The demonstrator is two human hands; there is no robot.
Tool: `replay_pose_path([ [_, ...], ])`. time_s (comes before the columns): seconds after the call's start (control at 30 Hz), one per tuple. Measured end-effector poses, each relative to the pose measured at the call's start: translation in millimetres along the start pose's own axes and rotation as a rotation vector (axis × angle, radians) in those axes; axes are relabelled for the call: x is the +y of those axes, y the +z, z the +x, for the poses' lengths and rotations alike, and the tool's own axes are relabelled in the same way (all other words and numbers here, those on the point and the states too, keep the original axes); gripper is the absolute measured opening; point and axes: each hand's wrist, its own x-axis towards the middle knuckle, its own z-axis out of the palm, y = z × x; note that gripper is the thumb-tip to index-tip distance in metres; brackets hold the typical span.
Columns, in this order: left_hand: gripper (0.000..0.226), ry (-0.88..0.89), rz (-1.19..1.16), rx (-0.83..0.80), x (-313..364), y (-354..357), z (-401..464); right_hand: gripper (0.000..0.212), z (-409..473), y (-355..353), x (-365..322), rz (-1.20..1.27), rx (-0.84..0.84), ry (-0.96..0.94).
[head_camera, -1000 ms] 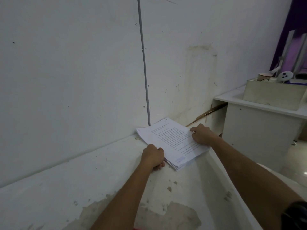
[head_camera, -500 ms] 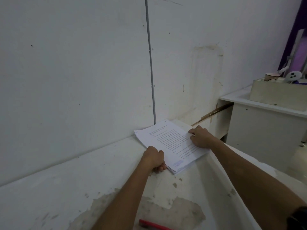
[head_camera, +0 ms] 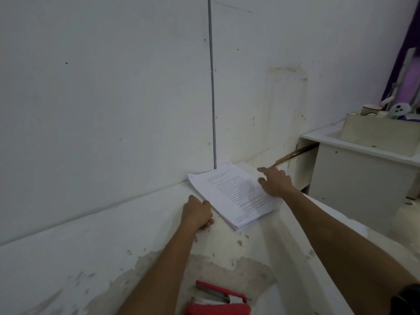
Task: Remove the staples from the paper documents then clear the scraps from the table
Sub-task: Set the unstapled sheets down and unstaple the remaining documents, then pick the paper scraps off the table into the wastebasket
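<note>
Handling paper stack (head_camera: 231, 196), far on table (head_camera: 91, 235) against wall: light, floppy, sheets slip. Left hand (head_camera: 197, 214) curled at its near-left edge, grip hidden; right hand (head_camera: 276, 184) spread flat on top. Lift by an edge, 2 hands.

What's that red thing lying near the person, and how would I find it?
Start at the worn white table that runs along the wall. Follow its near edge to the patch of peeled paint between the person's forearms. There lies a red stapler with a metal inside, the only brightly coloured thing on the table.
</note>
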Motion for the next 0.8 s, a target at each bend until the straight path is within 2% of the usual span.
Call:
replay_pose_path([
  [0.07, 0.033, 0.056, 0.033, 0.031, -8, -18, -12, 0.039, -17, -6, -9, 0.053, 0.156, -0.009],
  [0.1, 0.036, 0.092, 0.051, 0.028, -11, -30, -23, 0.036, -30, -9, -16, 0.089, 0.178, -0.021],
  [0.2, 0.032, 0.227, 0.165, 0.014, -20, -54, -55, 0.03, -69, -10, -35, 0.192, 0.085, -0.118],
  [0.3, 0.027, 0.341, 0.342, 0.069, -32, -72, -100, 0.028, -123, -7, -55, 0.294, -0.033, -0.256],
  [0.47, 0.026, 0.383, 0.477, 0.127, -67, -88, -172, 0.03, -214, -2, -77, 0.359, -0.143, -0.413],
  [0.57, 0.027, 0.396, 0.525, 0.173, -88, -97, -206, 0.03, -254, -3, -88, 0.395, -0.141, -0.433],
  [0.8, 0.025, 0.528, 0.468, 0.267, -135, -126, -311, 0.023, -347, -11, -101, 0.465, -0.005, -0.517],
])
